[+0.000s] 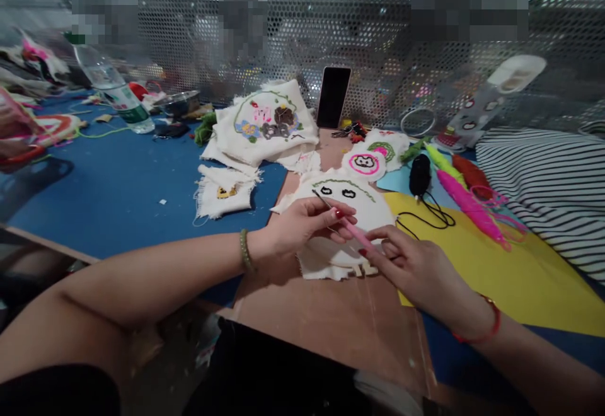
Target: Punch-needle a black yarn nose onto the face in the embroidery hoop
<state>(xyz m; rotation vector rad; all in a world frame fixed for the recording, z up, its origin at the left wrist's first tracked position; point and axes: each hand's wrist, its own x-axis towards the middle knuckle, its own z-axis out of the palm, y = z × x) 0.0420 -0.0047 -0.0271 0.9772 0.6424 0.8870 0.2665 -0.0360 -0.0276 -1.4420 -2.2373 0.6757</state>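
Note:
Between my two hands is a punch needle (355, 232) with a pink handle, its thin metal shaft pointing up and left. My left hand (302, 224) pinches it near where the shaft meets the handle. At the handle's lower end, the fingers of my right hand (416, 261) close round it. Under both hands lies a white cloth (378, 205) stretched in a hoop, with a green stitched arc and two small black outlines. A wooden hoop clamp (363, 270) shows at its near edge. Whether thread runs through the needle I cannot tell.
Stitched white cloths (269, 120) and a smaller patch (227, 192) lie at left. Behind stand a phone (334, 98) and a bottle (116, 91). Black yarn (420, 175), pink yarn (467, 205), yellow paper (472, 265) and striped fabric (543, 183) are at right.

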